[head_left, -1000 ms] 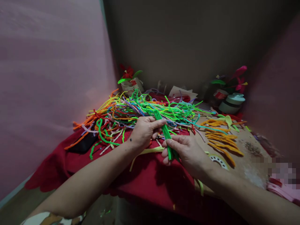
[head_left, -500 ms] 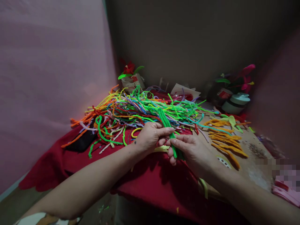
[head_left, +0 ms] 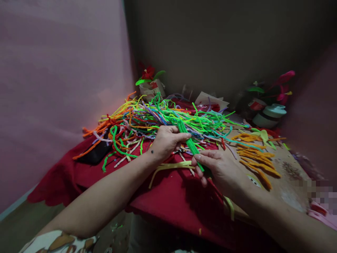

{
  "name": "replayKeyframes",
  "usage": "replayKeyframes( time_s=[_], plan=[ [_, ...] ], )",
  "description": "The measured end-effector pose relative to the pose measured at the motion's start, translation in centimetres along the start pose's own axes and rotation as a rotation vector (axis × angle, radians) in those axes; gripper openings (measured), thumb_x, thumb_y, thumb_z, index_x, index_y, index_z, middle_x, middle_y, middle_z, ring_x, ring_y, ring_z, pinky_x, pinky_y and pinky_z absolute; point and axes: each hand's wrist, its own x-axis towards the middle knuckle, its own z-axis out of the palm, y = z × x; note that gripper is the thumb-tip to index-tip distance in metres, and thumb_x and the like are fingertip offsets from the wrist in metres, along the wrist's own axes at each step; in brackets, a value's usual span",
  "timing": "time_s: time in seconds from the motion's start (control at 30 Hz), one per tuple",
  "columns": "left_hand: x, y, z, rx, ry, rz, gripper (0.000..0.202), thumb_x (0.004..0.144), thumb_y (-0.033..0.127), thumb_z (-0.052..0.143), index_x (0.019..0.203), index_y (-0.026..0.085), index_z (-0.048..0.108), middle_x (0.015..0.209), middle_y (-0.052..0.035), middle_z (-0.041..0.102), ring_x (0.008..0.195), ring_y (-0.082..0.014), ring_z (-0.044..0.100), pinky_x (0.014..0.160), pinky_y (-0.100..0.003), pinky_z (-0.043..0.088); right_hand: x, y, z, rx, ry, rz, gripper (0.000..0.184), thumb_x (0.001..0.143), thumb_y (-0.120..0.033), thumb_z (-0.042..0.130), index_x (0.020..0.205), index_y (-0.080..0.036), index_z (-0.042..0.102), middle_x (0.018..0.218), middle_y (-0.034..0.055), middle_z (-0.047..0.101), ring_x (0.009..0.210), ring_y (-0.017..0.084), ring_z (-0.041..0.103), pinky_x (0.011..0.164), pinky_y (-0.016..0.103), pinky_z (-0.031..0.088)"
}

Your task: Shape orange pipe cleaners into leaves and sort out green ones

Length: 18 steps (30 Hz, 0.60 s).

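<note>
A flat bundle of green pipe cleaners (head_left: pixel 186 134) slants between my two hands above the table's front part. My left hand (head_left: pixel 168 140) pinches its upper middle, thumb lying across it. Lower down, my right hand (head_left: pixel 210 163) grips the near end between thumb and fingers. Right behind the bundle spreads a large tangled heap of coloured pipe cleaners (head_left: pixel 163 114), mostly green, orange and purple. Pale yellow strips (head_left: pixel 172 165) lie on the red cloth under my hands. Partly hidden by my left hand, a small tool with red and metal parts (head_left: pixel 179 151) lies on the cloth.
A red cloth (head_left: pixel 163 200) covers the table. On cardboard (head_left: pixel 279 154) at right rest several orange fuzzy pieces (head_left: pixel 255 160). A dark phone-like object (head_left: pixel 96 153) lies left. Behind stand a light jar (head_left: pixel 271 114), a red flower (head_left: pixel 148 72) and a pink flower (head_left: pixel 285 82).
My right hand has shifted slightly down and right along the green bundle, so the hands are farther apart. The bundle now looks flatter and straighter. The view has shifted a little.
</note>
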Motion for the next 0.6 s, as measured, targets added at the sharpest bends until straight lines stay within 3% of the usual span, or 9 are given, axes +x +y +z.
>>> replayKeyframes(
  time_s=[0.13,0.3,0.4,0.47,0.53,0.6],
  plan=[
    [0.8,-0.3,-0.8,0.001,0.045,0.083,0.033,0.065,0.032,0.067,0.047,0.015,0.046,0.033,0.007,0.038,0.031,-0.0031,0.031,0.036,-0.019,0.023,0.0,0.1,0.1,0.024,-0.018,0.001,0.019,0.075,-0.03,0.055,0.064,-0.014,0.058,0.043,-0.0031,0.052,0.031,0.007,0.044,0.033,0.019,0.033],
    [1.4,-0.3,-1.1,0.178,0.145,0.111,0.032,0.065,0.03,0.065,0.046,0.014,0.047,0.035,0.0073,0.035,0.033,-0.0025,0.028,0.036,-0.019,0.018,0.2,0.0,-0.2,0.04,-0.024,0.014,0.019,0.074,-0.029,0.056,0.063,-0.013,0.058,0.042,-0.0027,0.052,0.03,0.007,0.043,0.032,0.019,0.032],
    [1.3,0.0,-1.4,0.255,0.145,0.138,0.029,0.069,0.033,0.063,0.051,0.014,0.05,0.039,0.0062,0.039,0.036,-0.0046,0.032,0.037,-0.019,0.024,0.4,-0.2,-0.5,0.038,-0.034,0.036,0.018,0.073,-0.027,0.055,0.062,-0.013,0.057,0.042,-0.0027,0.052,0.029,0.007,0.043,0.031,0.018,0.031],
    [1.0,0.3,-1.7,0.356,0.204,0.316,0.017,0.07,0.03,0.064,0.066,0.014,0.059,0.054,0.0024,0.052,0.048,-0.0083,0.046,0.047,-0.02,0.037,0.5,-0.3,-0.7,0.028,-0.049,0.06,0.017,0.072,-0.026,0.055,0.062,-0.013,0.057,0.042,-0.0026,0.052,0.028,0.006,0.042,0.031,0.018,0.03],
    [0.3,0.7,-1.8,0.513,0.249,0.618,0.017,0.071,0.025,0.064,0.085,0.016,0.063,0.082,-0.0034,0.062,0.076,-0.0136,0.056,0.07,-0.025,0.045,0.5,-0.5,-0.9,0.015,-0.059,0.082,0.017,0.072,-0.026,0.055,0.062,-0.013,0.057,0.042,-0.0025,0.052,0.028,0.006,0.042,0.031,0.018,0.032],
    [-0.4,0.9,-1.7,0.709,0.09,0.873,0.019,0.075,0.022,0.061,0.094,0.019,0.063,0.099,-0.0059,0.062,0.096,-0.0163,0.054,0.089,-0.03,0.039,0.5,-0.8,-1.0,-0.007,-0.057,0.081,0.018,0.071,-0.027,0.055,0.061,-0.013,0.057,0.042,-0.0022,0.053,0.028,0.006,0.043,0.031,0.017,0.033]
  ],
)
